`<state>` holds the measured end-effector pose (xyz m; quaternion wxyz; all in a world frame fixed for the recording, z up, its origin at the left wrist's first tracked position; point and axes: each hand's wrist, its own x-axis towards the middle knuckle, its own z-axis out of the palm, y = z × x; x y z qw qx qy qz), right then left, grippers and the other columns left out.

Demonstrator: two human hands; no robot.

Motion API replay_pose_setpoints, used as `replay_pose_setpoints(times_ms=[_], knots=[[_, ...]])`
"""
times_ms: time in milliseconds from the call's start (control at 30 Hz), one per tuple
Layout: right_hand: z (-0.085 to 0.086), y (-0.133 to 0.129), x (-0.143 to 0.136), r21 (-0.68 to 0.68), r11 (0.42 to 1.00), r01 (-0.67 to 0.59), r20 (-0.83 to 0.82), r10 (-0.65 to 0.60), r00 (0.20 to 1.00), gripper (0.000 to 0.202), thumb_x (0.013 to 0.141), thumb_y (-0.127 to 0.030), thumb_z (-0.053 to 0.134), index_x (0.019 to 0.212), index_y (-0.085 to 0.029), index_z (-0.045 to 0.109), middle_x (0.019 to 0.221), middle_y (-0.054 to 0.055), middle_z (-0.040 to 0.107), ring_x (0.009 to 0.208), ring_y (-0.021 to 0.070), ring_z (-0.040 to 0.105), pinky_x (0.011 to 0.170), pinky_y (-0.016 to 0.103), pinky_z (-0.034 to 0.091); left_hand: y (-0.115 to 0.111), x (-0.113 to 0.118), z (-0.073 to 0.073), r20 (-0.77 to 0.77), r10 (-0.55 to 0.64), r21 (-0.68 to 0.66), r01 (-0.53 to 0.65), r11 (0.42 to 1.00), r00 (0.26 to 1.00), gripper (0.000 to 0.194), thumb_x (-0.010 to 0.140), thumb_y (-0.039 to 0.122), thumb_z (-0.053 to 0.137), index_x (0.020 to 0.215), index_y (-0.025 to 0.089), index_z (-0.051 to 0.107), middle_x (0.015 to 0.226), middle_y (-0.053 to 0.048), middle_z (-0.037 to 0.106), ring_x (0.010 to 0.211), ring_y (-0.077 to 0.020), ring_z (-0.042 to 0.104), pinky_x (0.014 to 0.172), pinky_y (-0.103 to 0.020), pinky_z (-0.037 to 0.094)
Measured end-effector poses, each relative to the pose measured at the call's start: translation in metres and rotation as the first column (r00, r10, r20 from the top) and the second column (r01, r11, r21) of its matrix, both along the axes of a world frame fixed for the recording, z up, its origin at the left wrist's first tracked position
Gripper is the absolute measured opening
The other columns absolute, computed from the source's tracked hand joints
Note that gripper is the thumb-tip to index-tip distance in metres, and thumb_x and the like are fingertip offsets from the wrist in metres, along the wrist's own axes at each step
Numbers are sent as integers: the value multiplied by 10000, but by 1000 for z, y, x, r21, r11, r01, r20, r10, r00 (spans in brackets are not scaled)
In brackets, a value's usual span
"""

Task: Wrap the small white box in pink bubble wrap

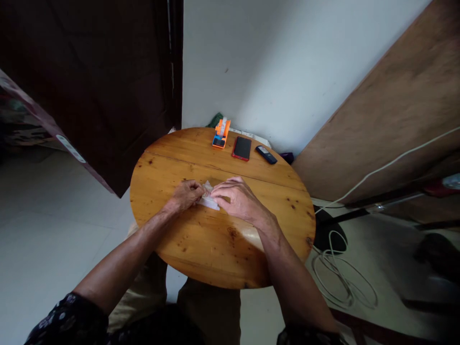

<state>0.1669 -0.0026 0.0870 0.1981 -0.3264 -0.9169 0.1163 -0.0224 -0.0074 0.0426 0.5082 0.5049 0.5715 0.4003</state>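
Observation:
A small whitish, translucent plastic packet [209,202] lies on the round wooden table [223,249], between my two hands. My left hand [187,194] has its fingers closed on the packet's left side. From the right, my right hand [239,199] reaches over the packet, thumb and fingertips pinched together at its upper right part. The fingers hide part of the packet, and what is inside it is too small to make out.
Along the table's far side are an orange tape dispenser [221,133], a dark phone with a red edge [242,148] and a black handheld device [266,155]. A white wall stands behind. Coiled pale cable [336,273] lies on the floor at right.

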Motion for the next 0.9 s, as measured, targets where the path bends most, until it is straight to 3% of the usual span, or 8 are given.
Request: replay_pose_setpoints(times_ms=[167,333,500,600,700,900], knots=[[3,-9,-3,93,996,-12,125,1,992,204,894,-143,598,850,-237,774,1037,23,772,907,205,615,870,396,331,0,-1,-3,22,-11,9,11,1000,1000,157,774,270,604,652,173,582,449,72,488,376,-57,404,402,-176,281],[-1,-11,-3,101,995,-12,104,1,995,193,865,-135,627,875,-255,778,1059,28,762,933,214,592,872,405,340,1,-2,-5,17,-9,13,8,1000,1000,156,771,272,606,652,175,578,450,69,494,371,-58,405,400,-178,280],[-6,-3,7,-42,998,-39,-124,33,992,206,888,-185,592,856,-269,778,999,24,754,895,186,648,912,405,420,1,-2,-5,3,1,15,-1,1000,1000,167,779,290,616,661,177,581,454,68,493,368,-56,397,399,-176,273],[-4,0,12,-159,987,1,-301,-49,952,214,912,-266,571,861,-267,778,967,39,737,891,189,667,867,379,492,-1,-1,-2,-8,-3,6,3,1000,1000,172,786,282,610,654,175,583,472,63,505,373,-52,403,390,-173,268],[-3,2,16,-192,981,35,-363,-104,926,213,913,-285,569,883,-256,778,974,51,720,888,192,663,850,375,519,-2,-1,0,-12,2,5,-2,1000,1000,176,787,274,614,647,173,579,473,63,506,371,-47,397,389,-171,268],[-15,3,12,-90,996,17,-200,-35,979,248,903,-191,568,988,-281,782,1072,52,682,993,203,624,905,399,481,-2,0,2,-7,-13,1,13,1000,1000,168,797,265,603,660,171,583,479,62,509,379,-53,409,394,-176,277]])
